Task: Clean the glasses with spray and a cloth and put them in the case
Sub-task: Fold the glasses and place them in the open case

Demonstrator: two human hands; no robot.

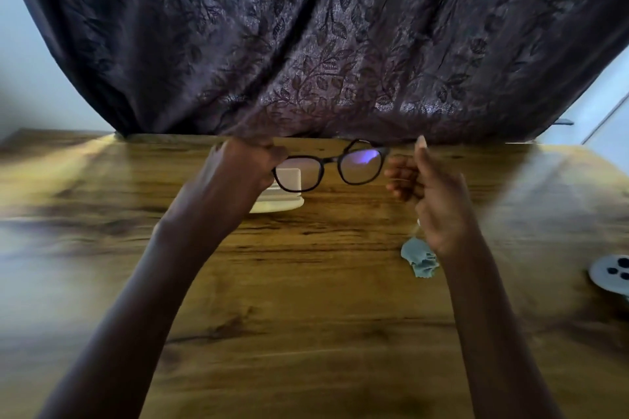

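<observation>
Above table [306,299], left hand [238,168] is pinching glasses [328,165] at one hinge; right hand [432,201] is hovering, fingers loosely curled. One-sided grip is risking a drop.

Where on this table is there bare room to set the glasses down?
The table is bare between the two forearms and left of the left hand. Crowded: the white object behind it, the cloth, the grey disc at right.

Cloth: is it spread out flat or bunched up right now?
Bunched up. The cloth shows as a small crumpled wad with ragged folds, next to the right hand, not laid flat.
</observation>
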